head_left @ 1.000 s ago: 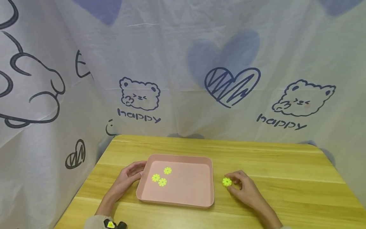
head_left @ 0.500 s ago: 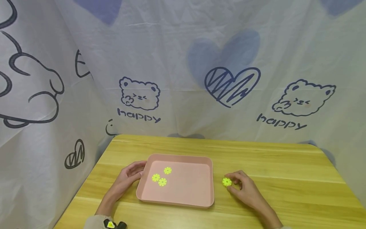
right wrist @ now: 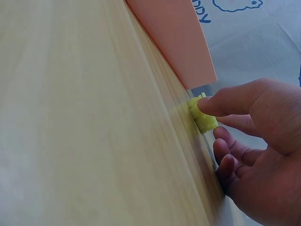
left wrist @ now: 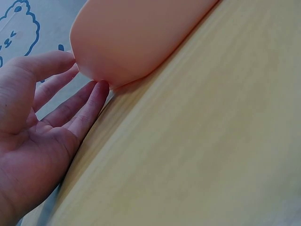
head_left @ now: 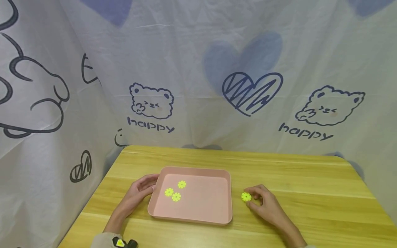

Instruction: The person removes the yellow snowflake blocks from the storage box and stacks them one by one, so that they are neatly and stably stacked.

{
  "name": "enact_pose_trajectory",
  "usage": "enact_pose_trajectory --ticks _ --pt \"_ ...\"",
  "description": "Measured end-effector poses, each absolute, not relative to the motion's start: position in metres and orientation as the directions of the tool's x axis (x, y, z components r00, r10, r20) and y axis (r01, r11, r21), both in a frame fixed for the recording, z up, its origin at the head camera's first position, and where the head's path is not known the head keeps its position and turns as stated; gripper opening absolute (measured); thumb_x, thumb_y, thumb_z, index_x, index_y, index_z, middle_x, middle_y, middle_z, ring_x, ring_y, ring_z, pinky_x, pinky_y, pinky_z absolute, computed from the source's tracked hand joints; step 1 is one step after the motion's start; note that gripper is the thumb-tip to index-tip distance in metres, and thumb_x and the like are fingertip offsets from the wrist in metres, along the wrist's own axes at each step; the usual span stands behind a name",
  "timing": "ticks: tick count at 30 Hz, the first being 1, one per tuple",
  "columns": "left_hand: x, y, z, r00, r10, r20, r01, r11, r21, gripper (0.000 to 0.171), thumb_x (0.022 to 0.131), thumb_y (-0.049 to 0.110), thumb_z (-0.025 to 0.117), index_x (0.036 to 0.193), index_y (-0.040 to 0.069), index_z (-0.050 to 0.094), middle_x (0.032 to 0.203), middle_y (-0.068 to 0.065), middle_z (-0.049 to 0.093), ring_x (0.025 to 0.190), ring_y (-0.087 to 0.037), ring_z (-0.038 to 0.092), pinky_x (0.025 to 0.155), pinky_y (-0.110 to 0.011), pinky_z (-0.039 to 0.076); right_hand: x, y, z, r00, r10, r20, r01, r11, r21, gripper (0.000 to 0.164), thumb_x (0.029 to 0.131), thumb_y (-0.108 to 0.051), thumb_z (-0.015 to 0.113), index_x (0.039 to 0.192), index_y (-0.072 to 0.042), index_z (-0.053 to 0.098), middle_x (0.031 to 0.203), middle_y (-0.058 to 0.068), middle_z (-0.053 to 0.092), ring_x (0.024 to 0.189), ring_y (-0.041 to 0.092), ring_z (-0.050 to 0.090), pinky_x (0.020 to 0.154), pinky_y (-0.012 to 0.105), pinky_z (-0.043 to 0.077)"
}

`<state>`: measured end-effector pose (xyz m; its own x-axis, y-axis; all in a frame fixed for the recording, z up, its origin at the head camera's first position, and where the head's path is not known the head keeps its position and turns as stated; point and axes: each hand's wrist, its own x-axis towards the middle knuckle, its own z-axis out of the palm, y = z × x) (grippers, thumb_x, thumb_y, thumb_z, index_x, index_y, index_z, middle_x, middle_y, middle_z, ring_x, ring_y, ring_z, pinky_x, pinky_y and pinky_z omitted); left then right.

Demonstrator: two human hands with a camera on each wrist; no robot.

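Note:
A shallow pink tray (head_left: 206,199) lies on the wooden table. Three loose yellow notched plastic discs (head_left: 176,197) rest flat inside it, towards its left side. At the tray's left end, my left hand (head_left: 134,196) touches the outer wall, its thumb and fingers extended, as the left wrist view shows. My right hand (head_left: 268,206), right of the tray, pinches a yellow notched disc stack (head_left: 246,197) between thumb and fingers. Seen side-on in the right wrist view, the stack (right wrist: 203,114) is thick like several discs together and stands at the tabletop.
The table (head_left: 310,196) ends at a back edge with rounded corners. Behind it and on the left hangs a pale curtain (head_left: 192,113) printed with hearts and bears. A black strap device (head_left: 124,243) sits on the left sleeve.

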<state>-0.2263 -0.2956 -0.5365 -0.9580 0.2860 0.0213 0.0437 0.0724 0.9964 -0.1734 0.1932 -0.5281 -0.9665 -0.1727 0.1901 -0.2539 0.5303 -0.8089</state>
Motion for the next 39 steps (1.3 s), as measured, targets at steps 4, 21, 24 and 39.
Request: enact_pose_trajectory --ticks 4,21,24,39 --pt "-0.2260 -0.2956 -0.5358 -0.957 0.288 0.023 0.046 0.072 0.996 0.048 0.103 0.010 0.063 0.147 0.000 0.049 0.151 -0.023 0.048 0.128 -0.012 0.059 0.100 -0.029 0.053 -0.1727 0.1925 -0.5275 -0.969 -0.168 0.180 -0.243 0.535 -0.809 0.036 0.083 0.001 0.081 0.117 -0.007 0.073 0.103 0.004 0.061 0.088 0.019 0.055 0.066 0.023 0.049" --pt "-0.2249 -0.2953 -0.5348 -0.959 0.283 0.019 0.045 0.086 0.995 0.048 0.102 0.012 0.065 0.147 0.001 0.050 0.151 -0.022 0.049 0.128 -0.014 0.059 0.100 -0.029 0.053 -0.1734 0.1935 -0.5291 -0.962 -0.165 0.218 -0.273 0.531 -0.802 0.035 0.082 -0.001 0.083 0.115 -0.007 0.074 0.103 0.004 0.062 0.087 0.018 0.056 0.064 0.024 0.049" --pt "-0.2250 -0.2949 -0.5346 -0.961 0.276 0.014 0.041 0.091 0.995 0.048 0.102 0.013 0.065 0.147 0.001 0.050 0.150 -0.022 0.050 0.128 -0.015 0.059 0.099 -0.029 0.054 -0.1737 0.1938 -0.5301 -0.962 -0.162 0.218 -0.271 0.536 -0.799 0.035 0.081 -0.001 0.083 0.114 -0.007 0.074 0.103 0.004 0.062 0.087 0.018 0.056 0.064 0.023 0.049" --pt "-0.2273 -0.2949 -0.5379 -0.963 0.268 0.015 0.040 0.089 0.995 0.049 0.102 0.012 0.066 0.146 0.001 0.050 0.149 -0.021 0.051 0.128 -0.016 0.059 0.100 -0.030 0.054 -0.1715 0.2001 -0.5260 -0.966 -0.154 0.208 -0.257 0.480 -0.839 0.034 0.084 -0.005 0.082 0.117 -0.008 0.073 0.104 0.005 0.064 0.087 0.019 0.056 0.066 0.024 0.050"
